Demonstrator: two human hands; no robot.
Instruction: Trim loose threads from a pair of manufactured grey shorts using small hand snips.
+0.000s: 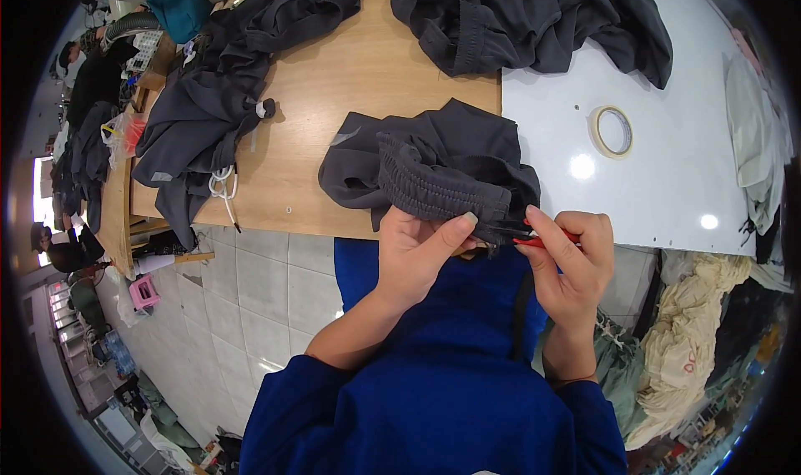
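Note:
A dark grey garment [467, 137] lies bunched at the table's near edge, its gathered elastic waistband [442, 187] turned toward me. My left hand [409, 262] is closed on the band's lower edge, thumb on top and the other fingers partly hidden beneath. In my right hand [576, 266] is a small pair of red-handled thread snips [541, 241], pinched between thumb and fingers. Their dark tips point left and meet the fabric near the band's right end; whether the blades are apart cannot be made out.
More dark grey garments [534, 25] lie along the far side, and another pile [196, 133] with a white cord [222, 183] is at left. A tape roll [612, 131] rests on the white tabletop [551, 116]. Cream cloth [688, 333] hangs low at right. Someone [71, 241] is far left.

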